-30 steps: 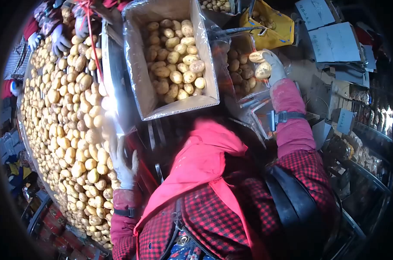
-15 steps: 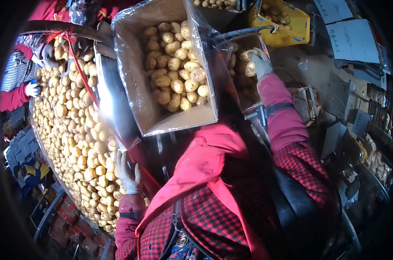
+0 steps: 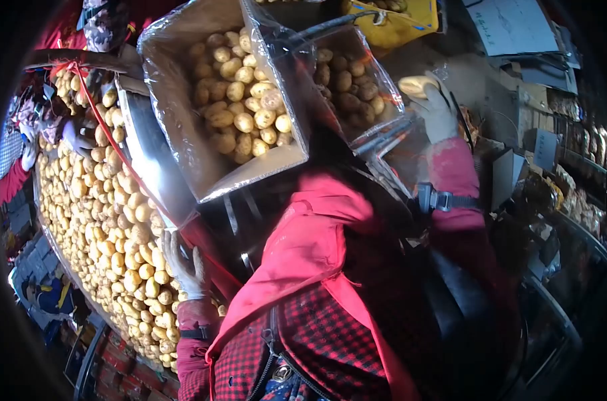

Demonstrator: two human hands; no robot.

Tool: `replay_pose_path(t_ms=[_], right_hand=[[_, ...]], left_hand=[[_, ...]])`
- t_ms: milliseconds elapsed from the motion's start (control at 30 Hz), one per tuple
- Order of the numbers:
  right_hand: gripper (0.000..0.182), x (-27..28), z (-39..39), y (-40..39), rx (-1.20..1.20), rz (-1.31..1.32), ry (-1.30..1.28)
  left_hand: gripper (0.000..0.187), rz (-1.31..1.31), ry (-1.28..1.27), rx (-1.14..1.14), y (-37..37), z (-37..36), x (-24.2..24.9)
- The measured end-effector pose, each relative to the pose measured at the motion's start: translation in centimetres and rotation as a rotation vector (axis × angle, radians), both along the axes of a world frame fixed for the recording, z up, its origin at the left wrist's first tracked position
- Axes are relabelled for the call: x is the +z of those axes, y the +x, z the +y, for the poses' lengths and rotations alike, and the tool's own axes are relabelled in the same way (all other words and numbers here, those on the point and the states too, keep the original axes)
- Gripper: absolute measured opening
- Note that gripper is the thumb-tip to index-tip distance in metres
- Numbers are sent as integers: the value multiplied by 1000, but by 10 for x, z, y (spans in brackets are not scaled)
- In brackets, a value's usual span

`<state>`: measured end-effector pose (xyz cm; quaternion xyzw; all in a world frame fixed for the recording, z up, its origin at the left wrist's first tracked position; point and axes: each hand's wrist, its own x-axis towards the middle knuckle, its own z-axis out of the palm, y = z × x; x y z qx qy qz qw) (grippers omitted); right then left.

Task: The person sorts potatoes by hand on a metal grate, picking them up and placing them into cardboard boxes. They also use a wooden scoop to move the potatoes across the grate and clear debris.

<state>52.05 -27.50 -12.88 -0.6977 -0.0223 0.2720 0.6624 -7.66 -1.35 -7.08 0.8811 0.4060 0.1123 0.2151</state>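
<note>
Gloved in white, my right hand [image 3: 437, 110] is closed on a potato [image 3: 417, 86], to the right of a smaller plastic-lined box [image 3: 398, 100] with potatoes inside. My left hand [image 3: 183, 267], also gloved, lies at the right edge of a large heap of potatoes [image 3: 96, 227], fingers apart, with nothing visible in it. Between the heap and the smaller box stands a larger lined box [image 3: 263, 172] holding many potatoes.
A yellow container [image 3: 397, 32] is at the top. Flattened white cartons [image 3: 517, 30] lie at the upper right. Another person's gloved hands [image 3: 29, 152] are by the heap's far left side. A red strap [image 3: 116, 144] crosses the heap's edge.
My right hand has come out of the smaller box and moved right and toward me with a potato. The view has shifted. My left hand remains at the heap's edge.
</note>
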Motion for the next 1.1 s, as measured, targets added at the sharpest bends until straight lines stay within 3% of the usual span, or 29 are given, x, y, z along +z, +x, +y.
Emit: replay_pose_path(t_ms=[100,167,200,233,300,367,433,567,600,667,733,767,833,867,900,967,1100], right_hand=[[51,2,-76,-14,-257,3,-95],[50,-38,-140,0,-97,-49,-91],[50,-56,-166,3,10,-178,-228],[48,44,-74,-72,58,-166,-208],[44,-16,-100,-27,159,-196,22],[47,-3,-55,-43,120,-199,-190],[51,31,11,-84,76,-245,-173],[58,69,142,-169,695,-244,215],[54,68,168,-199,809,-366,286],[48,90,214,-281,866,-224,262],[38,89,243,-342,1070,-111,415],[37,97,249,-373,1116,131,411],[36,86,259,-425,1223,-27,458],[36,87,259,-441,1275,154,323],[38,75,259,-457,1355,207,362],[40,62,260,-474,1455,-158,338],[40,55,274,-475,1432,-169,310]], left_hand=[[60,37,62,-4,-4,1,-2],[58,-65,-102,94,-5,-1,-3],[58,-59,-63,90,-7,-3,0],[58,-45,-21,93,-4,-2,1],[58,-47,57,73,-2,1,11],[59,-37,95,49,-7,3,7],[62,-60,102,45,-3,0,15],[59,52,207,67,-10,-17,16],[58,3,205,40,-21,-23,20],[53,-127,182,22,-45,-34,31],[54,-63,296,144,-73,-41,51],[58,-33,328,229,-90,-41,57],[63,85,371,465,-123,-34,60],[66,138,355,515,-139,-24,55],[70,189,339,565,-153,-14,49],[75,153,160,514,-173,8,35],[68,172,36,568,-178,44,24]])
